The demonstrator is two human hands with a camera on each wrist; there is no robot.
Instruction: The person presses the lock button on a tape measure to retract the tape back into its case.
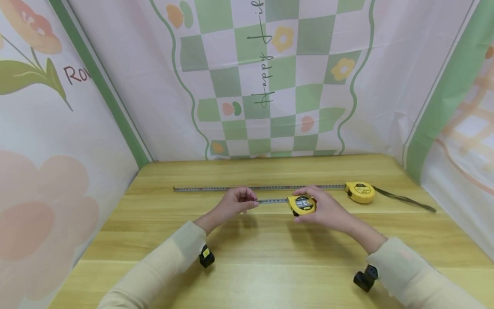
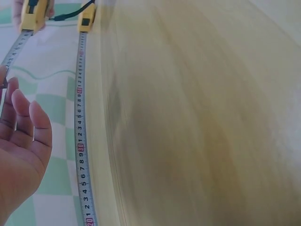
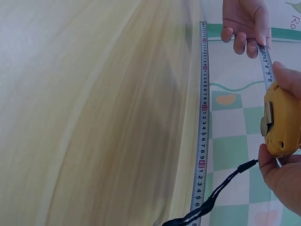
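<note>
One yellow, rounded plastic tape measure with a dark label marked 3 (image 1: pixel 302 205) is held just above a pale, wood-grained table (image 1: pixel 247 266), in front of the person. The right hand (image 1: pixel 326 209) grips its case, thumb on the near edge and fingers on the far edge. A short silver metal blade with dark numbers (image 1: pixel 274 201) reaches left from the case to the left hand (image 1: pixel 234 202), whose thumb and forefinger pinch its tip; the other fingers are loosely bent.

Just beyond the hands lies a second yellow tape measure with a round yellow label (image 1: pixel 361 192), toward the right. Its long silver blade with red-boxed tens (image 1: pixel 216 189) stretches leftward across the table, past both hands. A dark cord strap (image 1: pixel 405 199) trails right from its case. Behind the table hangs a green-and-white checked cloth backdrop with flowers and fruit (image 1: pixel 254 86).
</note>
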